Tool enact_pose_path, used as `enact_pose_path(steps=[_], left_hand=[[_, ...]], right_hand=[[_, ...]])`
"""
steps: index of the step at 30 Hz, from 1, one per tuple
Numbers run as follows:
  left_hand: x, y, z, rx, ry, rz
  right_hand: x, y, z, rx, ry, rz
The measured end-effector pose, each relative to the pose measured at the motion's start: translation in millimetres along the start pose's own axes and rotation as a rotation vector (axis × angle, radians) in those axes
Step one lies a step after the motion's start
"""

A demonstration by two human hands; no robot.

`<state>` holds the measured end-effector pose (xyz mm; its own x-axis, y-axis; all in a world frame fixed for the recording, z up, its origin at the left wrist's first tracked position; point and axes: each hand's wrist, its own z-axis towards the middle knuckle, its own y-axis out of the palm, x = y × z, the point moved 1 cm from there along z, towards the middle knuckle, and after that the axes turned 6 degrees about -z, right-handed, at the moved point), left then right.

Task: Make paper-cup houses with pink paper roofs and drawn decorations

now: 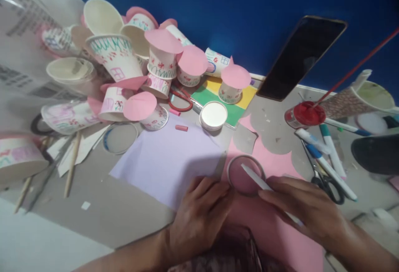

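A round, see-through lid or ring (246, 175) lies flat on a sheet of pink paper (280, 238), whose far edge is cut in curves. My left hand (202, 211) is closed, its curled fingers at the left rim of this lid; the fingertips are partly hidden. In my right hand (307, 207) is a slim white pen-like tool (256, 177) with a tapered tip, pinched between thumb and fingers. That tip reaches over the inside of the lid. Beyond my left hand lies a lilac paper sheet (174, 155), with a small white cup (213, 116) at its far right corner.
Decorated paper cups with pink discs (163, 41) crowd the back left. Wooden sticks (72, 164) lie at left. A phone (301, 58) leans on the blue wall. At right are a red paint pot (305, 114), markers (333, 172) and black-handled scissors (332, 189).
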<state>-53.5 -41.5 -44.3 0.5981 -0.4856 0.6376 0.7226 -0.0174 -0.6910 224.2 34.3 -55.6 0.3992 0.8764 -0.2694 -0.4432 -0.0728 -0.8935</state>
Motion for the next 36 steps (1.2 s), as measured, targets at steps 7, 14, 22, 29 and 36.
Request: enact_pose_path(steps=[7,14,22,29,36], left_hand=[[-1,0.1,-1,0.022,-0.004,0.008],[-2,-0.3,2,0.066,0.001,0.003],[-4,-1.6,6,0.064,-0.016,-0.024],[-2,-1.8,8,0.065,-0.031,-0.016],[-1,-1.3,6,0.085,-0.039,0.007]], right_hand=[[-2,-2,10,0.032,-0.011,0.044],[-4,-2,19,0.027,0.000,0.101],[-3,-4,23,0.006,0.011,0.153],[-2,-7,22,0.005,0.017,0.099],[-2,-4,18,0.032,0.039,0.119]])
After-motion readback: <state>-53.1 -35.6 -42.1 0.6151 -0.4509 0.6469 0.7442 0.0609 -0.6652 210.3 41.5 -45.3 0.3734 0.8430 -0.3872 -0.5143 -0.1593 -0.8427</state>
